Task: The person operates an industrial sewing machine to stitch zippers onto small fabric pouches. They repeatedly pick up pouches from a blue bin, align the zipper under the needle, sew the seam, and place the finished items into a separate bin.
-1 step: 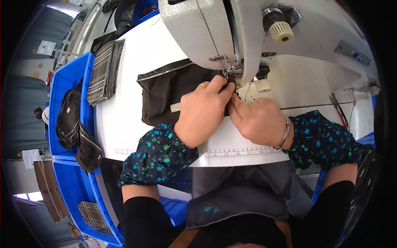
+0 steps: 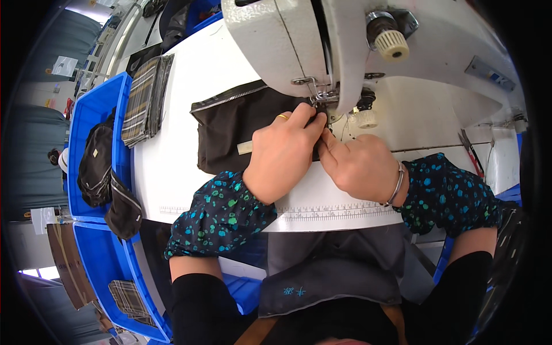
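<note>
My left hand, with a gold ring, presses and grips a dark brown zippered cloth pouch just in front of the sewing machine's presser foot. Its fingers are bunched at the pouch's right edge. My right hand, wearing a metal bangle, pinches that same edge with index finger and thumb, touching my left fingertips. A pale strip lies on the pouch, partly under my left hand. The pouch's edge at the needle is mostly hidden by my fingers.
The white machine stands over the white table. Scissors lie at the right. Stacked plaid cloths are at the left, beside a blue bin of dark pouches; a second blue bin holds plaid pieces.
My left hand and the pouch have shifted very slightly up toward the machine; the rest looks the same.
</note>
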A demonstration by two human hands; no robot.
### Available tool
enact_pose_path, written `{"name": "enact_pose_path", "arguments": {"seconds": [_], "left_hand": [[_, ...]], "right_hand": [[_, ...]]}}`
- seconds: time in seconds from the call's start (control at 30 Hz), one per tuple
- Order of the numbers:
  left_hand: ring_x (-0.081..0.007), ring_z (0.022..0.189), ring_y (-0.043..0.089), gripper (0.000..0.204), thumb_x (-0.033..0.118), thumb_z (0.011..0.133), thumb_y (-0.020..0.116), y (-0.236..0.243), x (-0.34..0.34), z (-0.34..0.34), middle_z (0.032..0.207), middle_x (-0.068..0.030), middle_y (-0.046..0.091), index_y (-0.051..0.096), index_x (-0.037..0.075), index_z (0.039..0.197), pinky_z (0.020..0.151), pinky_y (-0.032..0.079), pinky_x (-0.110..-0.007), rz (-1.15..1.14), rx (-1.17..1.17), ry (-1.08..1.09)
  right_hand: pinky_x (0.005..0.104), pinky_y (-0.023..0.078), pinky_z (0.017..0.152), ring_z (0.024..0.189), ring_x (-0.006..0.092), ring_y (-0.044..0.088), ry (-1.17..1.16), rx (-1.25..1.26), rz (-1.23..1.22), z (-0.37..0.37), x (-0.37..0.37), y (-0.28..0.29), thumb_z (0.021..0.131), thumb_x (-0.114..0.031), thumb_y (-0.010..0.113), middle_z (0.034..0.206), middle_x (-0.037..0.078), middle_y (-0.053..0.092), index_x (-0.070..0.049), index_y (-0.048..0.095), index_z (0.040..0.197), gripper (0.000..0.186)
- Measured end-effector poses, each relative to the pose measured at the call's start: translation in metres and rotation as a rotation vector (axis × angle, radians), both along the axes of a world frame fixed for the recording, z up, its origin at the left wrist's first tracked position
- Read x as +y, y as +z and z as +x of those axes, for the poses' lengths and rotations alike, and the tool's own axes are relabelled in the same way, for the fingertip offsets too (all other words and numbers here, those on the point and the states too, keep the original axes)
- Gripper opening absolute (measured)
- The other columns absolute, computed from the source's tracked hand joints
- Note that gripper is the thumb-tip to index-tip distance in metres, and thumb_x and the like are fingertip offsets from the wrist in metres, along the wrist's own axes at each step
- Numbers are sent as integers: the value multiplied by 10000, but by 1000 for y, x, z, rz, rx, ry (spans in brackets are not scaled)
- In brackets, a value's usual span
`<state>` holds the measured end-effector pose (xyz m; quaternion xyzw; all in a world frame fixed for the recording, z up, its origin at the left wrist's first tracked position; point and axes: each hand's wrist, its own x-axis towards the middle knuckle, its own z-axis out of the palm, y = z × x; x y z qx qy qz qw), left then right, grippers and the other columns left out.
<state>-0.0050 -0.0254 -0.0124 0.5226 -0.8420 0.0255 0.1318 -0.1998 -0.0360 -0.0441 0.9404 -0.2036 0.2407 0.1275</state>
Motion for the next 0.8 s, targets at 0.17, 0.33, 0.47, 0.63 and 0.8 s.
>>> {"name": "enact_pose_path", "arguments": {"seconds": [0.17,0.33,0.47,0.63,0.8], "left_hand": [[-241,937,723,380,108,828,725,-5,-3,1,1109,-4,716,769,160,1201,682,583,-350,-45,10,1],[-222,877,668,297,112,824,680,9,7,10,991,-30,612,769,102,1107,648,561,-339,-62,-16,-69],[-201,951,647,255,135,794,694,21,17,12,1030,-8,644,783,118,1033,705,551,-325,-100,-83,-63],[-204,1064,604,258,139,788,677,13,12,14,1087,6,677,759,80,1026,914,498,-362,-160,-6,-219],[-208,907,620,216,125,770,750,4,5,9,914,21,653,773,110,984,878,507,-358,-133,18,-266]], "right_hand": [[308,499,481,566,183,682,7,-9,30,1,-3,2,790,-109,664,956,261,758,75,739,958,261],[305,498,488,577,177,691,11,-25,34,-2,-4,2,781,-120,666,990,273,763,70,746,959,272],[302,488,485,563,175,679,4,-34,10,-1,-2,1,769,-128,669,1001,278,763,70,748,951,280],[304,474,468,549,173,657,-10,11,-17,0,7,2,731,-140,670,978,315,747,80,741,917,296],[298,455,447,527,168,635,34,32,-7,-3,24,2,705,-149,670,957,331,737,100,729,892,317]]}}
